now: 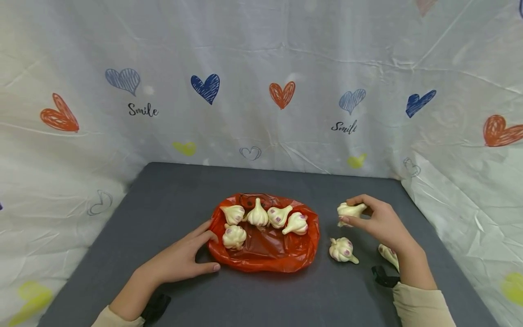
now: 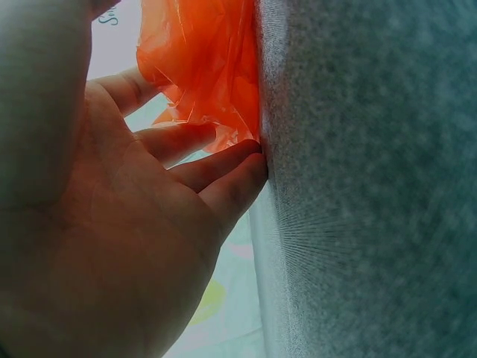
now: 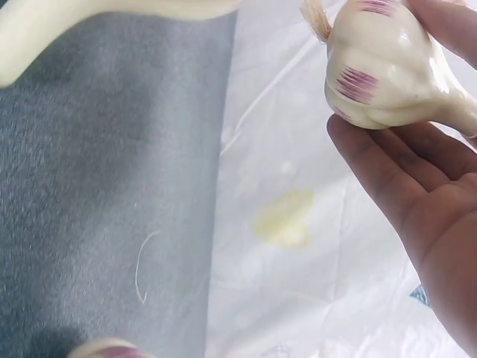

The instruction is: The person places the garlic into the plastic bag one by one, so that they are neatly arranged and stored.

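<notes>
My right hand holds a white garlic bulb between thumb and fingers, to the right of an open red plastic bag. In the right wrist view the same garlic bulb shows purple streaks and a tuft of roots. Several garlic bulbs lie in the bag, mostly along its far side. At the bag's left edge rests my left hand, its fingers extended and touching the plastic. The left wrist view shows those fingers against the orange-red bag, near the table surface.
A garlic bulb lies on the dark grey table right of the bag. Another garlic bulb is partly hidden by the right wrist. A white sheet printed with hearts hangs behind the table and along its sides.
</notes>
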The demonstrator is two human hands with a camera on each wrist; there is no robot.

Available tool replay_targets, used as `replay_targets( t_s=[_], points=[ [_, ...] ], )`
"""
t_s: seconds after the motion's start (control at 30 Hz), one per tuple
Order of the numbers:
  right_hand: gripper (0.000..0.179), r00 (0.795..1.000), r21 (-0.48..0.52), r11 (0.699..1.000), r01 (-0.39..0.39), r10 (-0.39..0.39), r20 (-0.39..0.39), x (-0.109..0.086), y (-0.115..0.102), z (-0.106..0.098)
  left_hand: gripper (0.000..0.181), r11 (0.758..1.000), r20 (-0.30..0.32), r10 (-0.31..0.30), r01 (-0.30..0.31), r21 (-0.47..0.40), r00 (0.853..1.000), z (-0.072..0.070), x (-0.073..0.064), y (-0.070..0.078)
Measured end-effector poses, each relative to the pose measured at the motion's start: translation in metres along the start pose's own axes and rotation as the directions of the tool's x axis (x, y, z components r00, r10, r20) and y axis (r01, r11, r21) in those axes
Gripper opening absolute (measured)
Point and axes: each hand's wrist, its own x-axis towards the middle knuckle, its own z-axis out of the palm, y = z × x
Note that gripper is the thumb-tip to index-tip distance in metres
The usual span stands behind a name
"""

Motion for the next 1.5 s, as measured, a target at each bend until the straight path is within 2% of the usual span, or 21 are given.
replay_targets(
  t_s=[0.3,0.63,0.97,1.23,1.5],
  points=[
    [0.045,1.000,0.039,0.999,0.019,-0.019,0.007,0.006,-0.007,0.008,0.047,1.000,-0.005,0.004,-0.004,0.002,1.000,0.000,-0.001,0.001],
    [0.042,0.998,0.040,0.997,0.060,-0.061,0.017,0.012,-0.015,0.021,0.046,1.000,-0.005,0.012,-0.012,0.011,1.000,0.001,0.001,0.001],
    [0.038,0.993,0.079,0.990,0.115,-0.116,0.012,0.021,-0.034,0.027,0.045,1.000,-0.013,0.020,-0.020,0.012,1.000,0.002,0.000,0.001],
    [0.037,0.988,0.114,0.982,0.148,-0.153,0.038,0.027,-0.047,0.034,0.045,1.000,-0.020,0.028,-0.027,0.013,0.999,0.002,0.001,-0.001],
    [0.038,0.983,0.137,0.977,0.166,-0.174,0.052,0.034,-0.056,0.041,0.047,1.000,-0.017,0.006,-0.006,0.020,1.000,0.003,0.001,-0.001]
  ],
)
